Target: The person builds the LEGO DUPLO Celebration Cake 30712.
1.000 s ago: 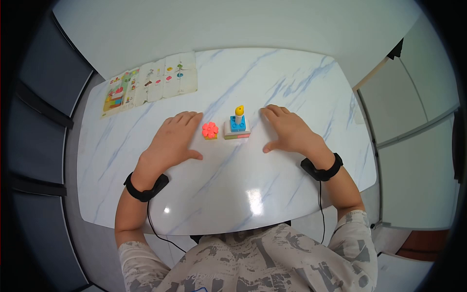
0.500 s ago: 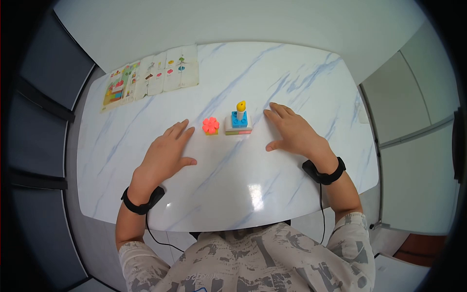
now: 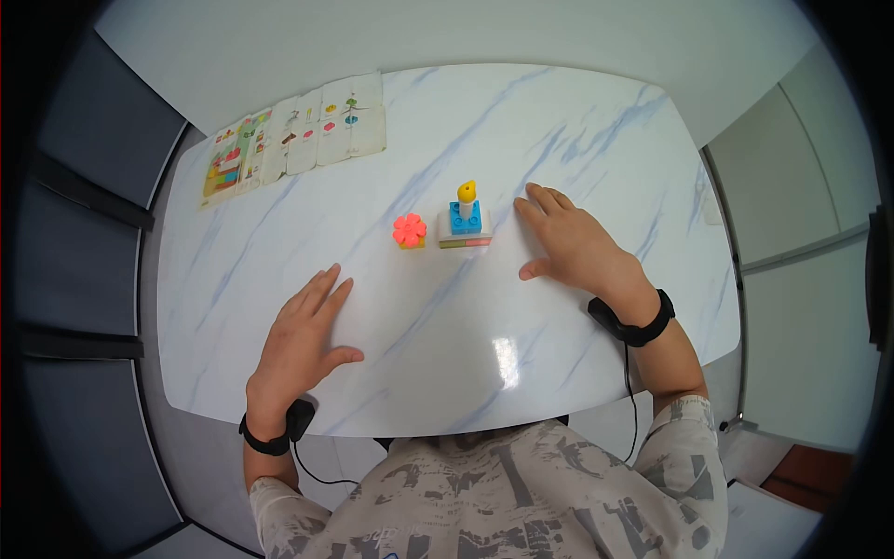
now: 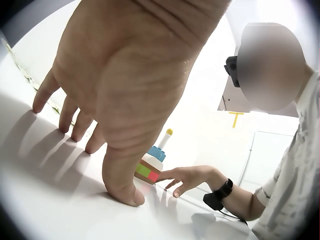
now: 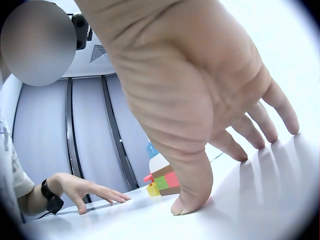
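My left hand (image 3: 300, 340) rests on its fingertips near the front left of the table, fingers spread and nothing in it. To the right of the blocks, my right hand (image 3: 579, 244) also touches the tabletop with fingertips and thumb. Between and beyond the hands stands a small toy-brick cake (image 3: 452, 229): a layered base, a blue brick (image 3: 476, 230) on it, and a white candle with a yellow flame (image 3: 467, 192) on top. Just left of the cake sits a pink flower piece (image 3: 410, 228) on a yellow brick (image 3: 413, 244). Neither hand touches these blocks.
A creased instruction sheet (image 3: 321, 160) with coloured pictures lies at the back left of the white marbled table (image 3: 438, 345). Cables run from both wrist cameras, the left one (image 3: 326, 478) hanging past the front edge. A wall rises behind the table.
My left hand has drawn back from beside the flower piece toward the table's front left. The right hand stays by the cake. The head view has shifted slightly.
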`<act>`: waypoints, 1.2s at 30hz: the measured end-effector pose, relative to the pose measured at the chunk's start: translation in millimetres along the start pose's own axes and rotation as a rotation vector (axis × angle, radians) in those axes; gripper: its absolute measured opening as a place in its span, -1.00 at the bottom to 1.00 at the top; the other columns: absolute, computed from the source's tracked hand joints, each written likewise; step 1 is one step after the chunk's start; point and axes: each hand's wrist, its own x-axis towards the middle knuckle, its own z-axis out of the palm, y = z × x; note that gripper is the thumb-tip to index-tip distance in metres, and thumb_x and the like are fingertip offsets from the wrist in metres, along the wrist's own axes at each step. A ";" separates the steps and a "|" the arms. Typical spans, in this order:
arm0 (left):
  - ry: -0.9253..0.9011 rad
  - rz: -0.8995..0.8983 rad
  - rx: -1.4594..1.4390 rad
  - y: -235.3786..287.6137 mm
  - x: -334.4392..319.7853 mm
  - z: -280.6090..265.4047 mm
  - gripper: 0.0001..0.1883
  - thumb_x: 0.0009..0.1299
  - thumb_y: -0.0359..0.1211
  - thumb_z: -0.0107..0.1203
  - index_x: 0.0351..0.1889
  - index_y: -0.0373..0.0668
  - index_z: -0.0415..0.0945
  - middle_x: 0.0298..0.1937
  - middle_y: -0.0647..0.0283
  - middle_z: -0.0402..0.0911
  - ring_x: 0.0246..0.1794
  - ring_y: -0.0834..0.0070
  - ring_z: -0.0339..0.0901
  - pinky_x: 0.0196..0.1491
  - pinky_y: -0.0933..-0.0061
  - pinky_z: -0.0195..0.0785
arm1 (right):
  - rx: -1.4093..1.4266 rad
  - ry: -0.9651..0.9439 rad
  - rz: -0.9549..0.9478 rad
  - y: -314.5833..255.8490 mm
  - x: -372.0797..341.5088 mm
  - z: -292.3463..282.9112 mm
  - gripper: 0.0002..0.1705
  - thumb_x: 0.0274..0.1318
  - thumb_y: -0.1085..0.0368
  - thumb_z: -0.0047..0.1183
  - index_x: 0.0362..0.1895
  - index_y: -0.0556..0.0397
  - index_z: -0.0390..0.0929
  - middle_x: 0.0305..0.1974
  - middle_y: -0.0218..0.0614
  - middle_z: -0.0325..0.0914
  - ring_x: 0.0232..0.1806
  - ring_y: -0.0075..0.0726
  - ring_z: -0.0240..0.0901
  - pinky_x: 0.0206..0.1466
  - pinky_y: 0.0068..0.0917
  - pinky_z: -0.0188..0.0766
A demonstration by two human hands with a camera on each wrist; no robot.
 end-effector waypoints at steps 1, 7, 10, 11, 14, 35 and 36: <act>-0.003 0.000 0.006 1.3 1.6 -1.7 0.06 0.01 -0.24 0.64 0.55 -0.15 0.39 0.69 0.08 0.26 0.66 0.05 0.22 0.63 0.13 0.21 | -0.003 -0.001 0.002 -1.2 0.2 -1.1 0.11 -0.14 0.09 0.64 0.44 0.29 0.35 0.52 0.18 0.24 0.58 0.24 0.19 0.43 -0.06 0.49; -0.002 -0.010 0.011 1.3 3.3 1.0 0.06 0.02 -0.23 0.64 0.55 -0.15 0.39 0.69 0.07 0.25 0.66 0.05 0.22 0.62 0.14 0.22 | 0.001 0.010 -0.005 -0.5 -0.9 -0.3 0.10 -0.14 0.10 0.64 0.43 0.32 0.35 0.50 0.20 0.25 0.57 0.25 0.22 0.41 -0.07 0.52; 0.006 -0.045 0.018 6.0 -7.1 1.6 0.00 0.05 -0.24 0.62 0.52 -0.17 0.42 0.66 0.06 0.30 0.63 0.06 0.28 0.60 0.15 0.25 | -0.002 -0.004 0.000 -0.6 0.9 -0.8 0.09 -0.14 0.11 0.64 0.42 0.33 0.36 0.50 0.20 0.25 0.56 0.25 0.22 0.41 -0.08 0.52; 0.007 -0.059 0.022 8.5 -12.0 0.5 -0.03 0.07 -0.25 0.62 0.51 -0.18 0.44 0.65 0.05 0.32 0.61 0.06 0.31 0.59 0.16 0.27 | -0.005 -0.013 0.005 -0.7 1.6 -1.3 0.09 -0.14 0.11 0.64 0.42 0.33 0.36 0.50 0.20 0.25 0.56 0.25 0.22 0.41 -0.08 0.52; -0.027 -0.162 0.002 15.1 -30.0 -7.3 -0.15 0.12 -0.26 0.59 0.43 -0.20 0.53 0.58 0.04 0.43 0.53 0.06 0.43 0.52 0.17 0.35 | 0.002 -0.018 0.000 -2.0 0.2 -5.0 0.08 -0.13 0.11 0.64 0.42 0.32 0.36 0.50 0.20 0.26 0.56 0.25 0.23 0.41 -0.07 0.52; -0.138 -0.607 -0.511 -19.3 -231.7 204.6 -0.61 0.45 -0.43 0.32 0.22 -0.32 0.66 0.03 -0.08 0.80 -0.09 0.12 0.81 -0.06 0.26 0.67 | 0.694 0.507 -0.298 -36.4 -34.0 -93.4 0.13 -0.12 0.07 0.63 0.53 0.13 0.36 0.31 -0.09 0.63 0.28 -0.03 0.61 0.30 -0.20 0.53; -0.131 -0.624 -0.536 -16.2 -222.4 213.5 -0.62 0.45 -0.42 0.32 0.20 -0.34 0.64 0.02 -0.09 0.79 -0.04 0.10 0.80 -0.04 0.22 0.69 | 0.790 0.590 -0.375 -46.5 -43.8 -101.7 0.12 -0.12 0.06 0.63 0.52 0.13 0.37 0.30 -0.08 0.63 0.27 -0.04 0.62 0.29 -0.20 0.53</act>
